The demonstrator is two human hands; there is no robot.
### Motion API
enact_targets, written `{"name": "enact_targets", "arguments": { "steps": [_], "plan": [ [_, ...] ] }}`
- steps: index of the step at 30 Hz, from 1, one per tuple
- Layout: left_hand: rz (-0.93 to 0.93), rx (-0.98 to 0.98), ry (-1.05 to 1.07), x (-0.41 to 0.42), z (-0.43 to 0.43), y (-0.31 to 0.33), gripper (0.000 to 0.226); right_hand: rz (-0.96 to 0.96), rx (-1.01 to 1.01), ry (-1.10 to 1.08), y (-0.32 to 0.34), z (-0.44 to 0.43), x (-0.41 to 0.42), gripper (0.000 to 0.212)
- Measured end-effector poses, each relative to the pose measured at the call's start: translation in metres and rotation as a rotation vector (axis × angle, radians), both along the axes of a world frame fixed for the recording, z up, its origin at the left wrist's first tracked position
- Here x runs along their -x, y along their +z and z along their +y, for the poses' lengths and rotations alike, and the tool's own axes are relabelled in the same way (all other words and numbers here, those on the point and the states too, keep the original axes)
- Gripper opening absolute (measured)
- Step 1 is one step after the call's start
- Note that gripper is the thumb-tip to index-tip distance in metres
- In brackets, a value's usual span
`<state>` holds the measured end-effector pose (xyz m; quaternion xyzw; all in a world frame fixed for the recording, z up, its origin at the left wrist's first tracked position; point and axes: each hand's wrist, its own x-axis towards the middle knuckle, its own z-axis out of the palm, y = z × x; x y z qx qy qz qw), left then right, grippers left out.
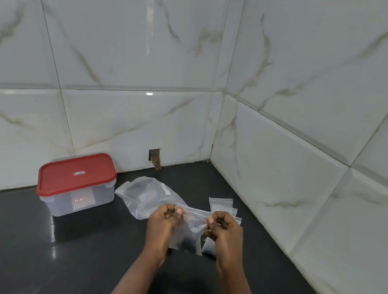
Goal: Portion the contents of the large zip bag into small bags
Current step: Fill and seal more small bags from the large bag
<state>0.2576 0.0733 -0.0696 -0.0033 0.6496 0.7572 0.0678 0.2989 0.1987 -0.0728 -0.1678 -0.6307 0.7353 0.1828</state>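
Large zip bag point(145, 196) slack on the dark counter point(15, 245), just behind the hands. Small bag point(187, 239) pinched at its top by left hand point(161, 222) and right hand point(224, 232); spare small bags point(222, 203) beside. Probably midway; contents unclear.

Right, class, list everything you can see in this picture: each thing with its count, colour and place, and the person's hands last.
storage box: one, clear with a red lid, on the counter at left, by the wall.
large zip bag: one, clear, crumpled on the counter behind the hands.
held small bag: one, clear, stretched between both hands.
spare small bags: several overlapping, clear, on the counter behind the right hand; exact count unclear.
loose small bag: one, clear, on the counter beneath the right hand.
counter: one, dark and glossy, in the corner.
wall tiles: many, white with grey veins, both walls.
hole: one, brownish, low in the back wall.
left hand: one, pinches the held bag's top left end.
right hand: one, pinches its top right end.
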Motion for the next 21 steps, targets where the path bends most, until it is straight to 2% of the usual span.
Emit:
{"name": "enact_targets", "arguments": {
  "steps": [3, 6, 10, 14, 17, 21],
  "plan": [
    [0.073, 0.125, 0.016, 0.004, 0.004, -0.002, 0.012, -0.031, -0.039, -0.047, -0.004, 0.000, 0.004, 0.034],
    [0.095, 0.249, 0.076, 0.007, 0.012, -0.004, 0.013, -0.062, -0.096, -0.111, -0.006, -0.008, 0.006, 0.034],
    [0.082, 0.190, 0.067, 0.005, 0.019, -0.003, 0.014, -0.065, -0.098, -0.071, -0.004, -0.009, 0.005, 0.026],
    [0.068, 0.120, 0.012, 0.000, 0.024, -0.006, 0.016, -0.118, -0.215, -0.059, -0.006, -0.008, 0.008, 0.026],
    [0.098, 0.204, -0.028, -0.001, 0.027, -0.010, 0.013, -0.146, -0.214, -0.132, -0.005, -0.009, 0.006, 0.028],
    [0.137, 0.328, 0.027, 0.003, 0.029, -0.010, 0.012, -0.144, -0.239, -0.138, -0.005, -0.011, 0.006, 0.029]
  ]
}}
